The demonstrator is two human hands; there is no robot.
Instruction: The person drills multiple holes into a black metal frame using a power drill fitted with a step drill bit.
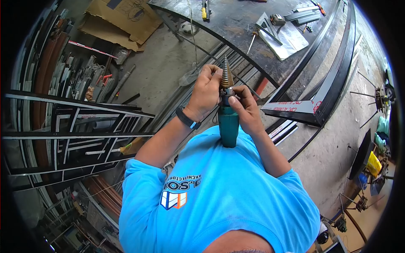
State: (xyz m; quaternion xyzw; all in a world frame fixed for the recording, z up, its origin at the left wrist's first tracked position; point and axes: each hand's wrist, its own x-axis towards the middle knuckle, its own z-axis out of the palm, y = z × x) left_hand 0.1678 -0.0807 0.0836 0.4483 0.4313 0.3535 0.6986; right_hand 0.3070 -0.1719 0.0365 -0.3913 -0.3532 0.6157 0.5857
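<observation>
A green power drill (pixel 229 126) stands upright against the front of my blue shirt, its chuck (pixel 228 94) at the top. From the chuck a gold-coloured step drill bit (pixel 227 76) points away from me. My right hand (pixel 248 107) is closed around the chuck end of the drill, thumb laid across the front. On the other side, my left hand (pixel 206 90), with a dark watch on the wrist, is curled closed right beside the bit and chuck. Its fingertips meet the bit's left edge. Whatever lies inside those fingers is hidden.
Ahead is a metal worktable (pixel 236 25) bearing a tape measure (pixel 277 19), a screwdriver (pixel 253 40) and metal pieces. Dark frame profiles (pixel 295 105) jut out at right. Black frames (pixel 93 135) and upright profile offcuts stand at left, near a cardboard box (pixel 120 23).
</observation>
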